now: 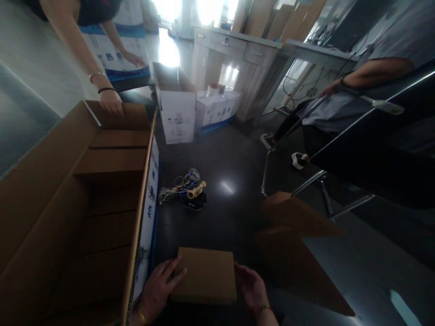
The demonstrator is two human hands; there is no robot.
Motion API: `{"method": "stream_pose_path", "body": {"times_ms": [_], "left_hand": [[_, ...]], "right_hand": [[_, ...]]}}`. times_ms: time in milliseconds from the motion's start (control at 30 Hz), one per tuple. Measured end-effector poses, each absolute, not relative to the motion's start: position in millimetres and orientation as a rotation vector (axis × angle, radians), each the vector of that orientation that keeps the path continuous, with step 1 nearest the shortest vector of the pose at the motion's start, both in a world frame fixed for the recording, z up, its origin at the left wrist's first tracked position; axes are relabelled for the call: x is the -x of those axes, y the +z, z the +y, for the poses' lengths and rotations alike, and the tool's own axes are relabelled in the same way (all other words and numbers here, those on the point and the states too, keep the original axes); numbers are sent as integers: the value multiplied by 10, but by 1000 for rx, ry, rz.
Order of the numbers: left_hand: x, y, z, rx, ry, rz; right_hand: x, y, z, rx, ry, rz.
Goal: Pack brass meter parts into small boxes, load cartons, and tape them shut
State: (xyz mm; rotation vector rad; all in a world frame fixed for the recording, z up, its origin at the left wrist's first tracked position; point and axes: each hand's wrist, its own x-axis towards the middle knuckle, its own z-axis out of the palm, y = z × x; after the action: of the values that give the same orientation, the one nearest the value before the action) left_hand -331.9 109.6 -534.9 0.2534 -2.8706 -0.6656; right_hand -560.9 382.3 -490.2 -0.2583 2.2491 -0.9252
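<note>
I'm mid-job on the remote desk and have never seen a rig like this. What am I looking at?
There is no machine: these are a person's bare hands, seen by a camera worn on their head, looking forward and down. The left hand has its fingers over the left edge of a small cardboard box; the right hand is at the opposite side. Beyond, on the dark floor, lie a brass fitting and coiled cables. The large open carton on the left holds brown boxes. The hand at its far end is a co-worker's.
</note>
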Motion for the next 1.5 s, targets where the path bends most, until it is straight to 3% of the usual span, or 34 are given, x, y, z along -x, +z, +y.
{"method": "stream_pose_path", "body": {"times_ms": [133,267,333,433,667,967,1200,1333,1500], "left_hand": [[3345,-5061,1185,-321,-679,-3022],[3626,-4749,1235,-316,-918,-3172],[3736,-4687,1262,-295,-970,-3228],[3812,-4678,1299,-397,-999,-3268],[3806,-4608,1188,-333,-1165,-3261],[3491,-5040,1456,-339,-673,-3048],[3502,-5098,1702,-554,-601,-2988],[3459,-5181,1728,-510,-757,-3031],[3604,-4858,1506,-149,-804,-3149]], "right_hand": [[5742,-4610,3606,369,-869,2387],[5526,-4429,3101,1202,-136,2180],[5382,-4405,2919,1323,206,2036],[5267,-4397,2824,1339,403,2077],[5378,-4260,2922,1420,403,2024],[5189,-4627,3305,1771,263,2251],[5192,-4624,3293,1859,308,2303],[5119,-4709,3310,1945,276,2358],[5240,-4899,3306,2144,181,2444]]}}
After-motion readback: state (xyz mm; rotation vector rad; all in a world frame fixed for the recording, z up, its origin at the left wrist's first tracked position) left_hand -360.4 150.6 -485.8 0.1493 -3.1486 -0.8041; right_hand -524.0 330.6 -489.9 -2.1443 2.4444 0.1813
